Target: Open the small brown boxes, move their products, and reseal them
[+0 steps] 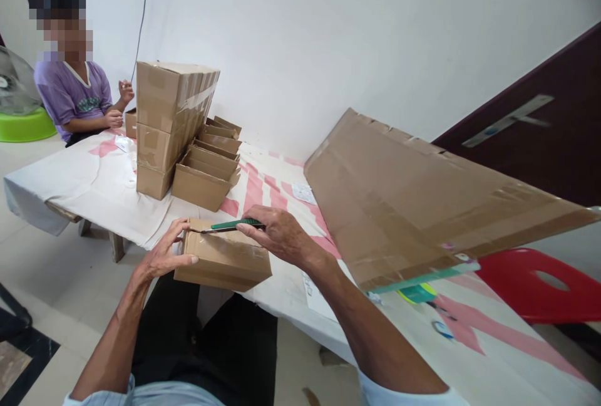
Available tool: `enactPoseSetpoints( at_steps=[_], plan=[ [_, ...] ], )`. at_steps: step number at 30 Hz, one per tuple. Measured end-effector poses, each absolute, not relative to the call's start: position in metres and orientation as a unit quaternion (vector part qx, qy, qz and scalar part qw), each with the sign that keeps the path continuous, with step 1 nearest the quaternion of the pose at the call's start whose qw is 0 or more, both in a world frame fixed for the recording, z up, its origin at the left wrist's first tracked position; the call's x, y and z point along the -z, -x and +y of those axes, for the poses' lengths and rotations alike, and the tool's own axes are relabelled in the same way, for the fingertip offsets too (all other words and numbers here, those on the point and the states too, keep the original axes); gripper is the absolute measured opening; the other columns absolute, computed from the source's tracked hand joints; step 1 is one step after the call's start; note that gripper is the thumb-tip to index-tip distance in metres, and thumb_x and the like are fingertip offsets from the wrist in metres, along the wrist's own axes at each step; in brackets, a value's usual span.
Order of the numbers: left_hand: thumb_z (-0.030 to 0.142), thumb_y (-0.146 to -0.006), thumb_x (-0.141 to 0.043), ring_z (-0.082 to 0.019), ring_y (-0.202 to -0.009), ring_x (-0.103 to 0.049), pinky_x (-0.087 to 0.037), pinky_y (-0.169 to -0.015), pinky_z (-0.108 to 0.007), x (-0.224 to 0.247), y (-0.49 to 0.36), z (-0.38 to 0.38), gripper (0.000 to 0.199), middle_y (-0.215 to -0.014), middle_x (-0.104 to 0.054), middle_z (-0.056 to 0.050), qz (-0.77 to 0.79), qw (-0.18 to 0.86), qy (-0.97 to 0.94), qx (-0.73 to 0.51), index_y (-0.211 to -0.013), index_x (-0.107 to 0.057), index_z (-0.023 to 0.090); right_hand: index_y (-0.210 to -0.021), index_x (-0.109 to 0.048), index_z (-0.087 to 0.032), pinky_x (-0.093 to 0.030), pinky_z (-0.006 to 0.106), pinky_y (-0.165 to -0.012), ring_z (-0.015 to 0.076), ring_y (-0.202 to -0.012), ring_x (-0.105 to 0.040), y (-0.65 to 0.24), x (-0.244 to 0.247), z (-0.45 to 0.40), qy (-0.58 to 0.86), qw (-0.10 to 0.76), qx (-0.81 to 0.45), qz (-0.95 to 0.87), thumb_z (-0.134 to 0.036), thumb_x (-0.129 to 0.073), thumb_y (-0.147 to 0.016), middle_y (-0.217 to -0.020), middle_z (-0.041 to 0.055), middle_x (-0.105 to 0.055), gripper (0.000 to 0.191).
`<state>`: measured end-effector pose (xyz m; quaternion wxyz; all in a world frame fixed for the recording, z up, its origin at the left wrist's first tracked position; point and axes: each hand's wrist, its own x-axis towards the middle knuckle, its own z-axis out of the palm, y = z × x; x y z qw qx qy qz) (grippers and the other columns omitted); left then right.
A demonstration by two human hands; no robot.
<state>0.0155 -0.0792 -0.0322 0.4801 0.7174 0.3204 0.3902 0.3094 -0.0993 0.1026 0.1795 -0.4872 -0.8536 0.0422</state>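
Observation:
A small closed cardboard box lies at the table's front edge, just above my lap. My left hand grips its left end, with the thumb along the side facing me and the fingers at the far corner. My right hand is wrapped round a green utility knife, held nearly level over the top of the box. The knife's thin dark tip points left and reaches the box's upper left corner, close to my left fingertips. Clear tape shines on the box's top.
Stacked closed boxes and a row of open boxes stand beyond. A large cardboard sheet leans at right, near a tape roll and a red stool. Another person sits far left.

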Motion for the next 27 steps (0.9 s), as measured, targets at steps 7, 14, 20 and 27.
enactPoseSetpoints(
  at_steps=[7,14,20,27],
  plan=[
    [0.049,-0.081,-0.081,-0.036,-0.152,-0.041,-0.042,-0.121,-0.053,0.029,-0.015,-0.079,0.069,-0.163,-0.04,-0.011,0.321,0.468,-0.725,-0.39,-0.143,-0.056,0.031,-0.092,-0.073,-0.019,-0.035,0.029,-0.064,0.0169,-0.072,-0.06,-0.299,-0.112,-0.096,0.49,0.116,0.036,-0.863,-0.04,-0.055,-0.105,-0.084,0.006,-0.072,0.03],
    [0.049,-0.079,-0.081,-0.037,-0.15,-0.043,-0.046,-0.118,-0.052,0.031,-0.015,-0.075,0.068,-0.162,-0.041,-0.012,0.328,0.466,-0.718,-0.401,-0.14,-0.058,0.029,-0.092,-0.074,-0.021,-0.038,0.029,-0.068,0.0189,-0.079,-0.065,-0.316,-0.118,-0.101,0.511,0.057,0.039,-0.857,-0.038,-0.055,-0.106,-0.088,0.0062,-0.074,0.029],
    [0.049,-0.077,-0.083,-0.039,-0.151,-0.041,-0.047,-0.117,-0.053,0.029,-0.013,-0.072,0.074,-0.162,-0.043,-0.011,0.343,0.455,-0.719,-0.397,-0.145,-0.057,0.032,-0.088,-0.075,-0.023,-0.043,0.03,-0.067,0.0197,-0.075,-0.066,-0.391,-0.11,-0.122,0.561,0.105,0.002,-0.821,-0.046,-0.055,-0.104,-0.088,0.0061,-0.075,0.034],
    [0.05,-0.079,-0.081,-0.041,-0.154,-0.038,-0.046,-0.118,-0.055,0.016,-0.012,-0.064,0.087,-0.166,-0.038,-0.011,0.333,0.441,-0.755,-0.352,-0.157,-0.047,0.033,-0.099,-0.073,-0.022,-0.054,0.038,-0.075,0.0259,-0.083,-0.067,-0.45,-0.013,-0.133,0.626,0.388,0.001,-0.677,-0.054,-0.048,-0.102,-0.089,0.0077,-0.073,0.04]
  ],
)
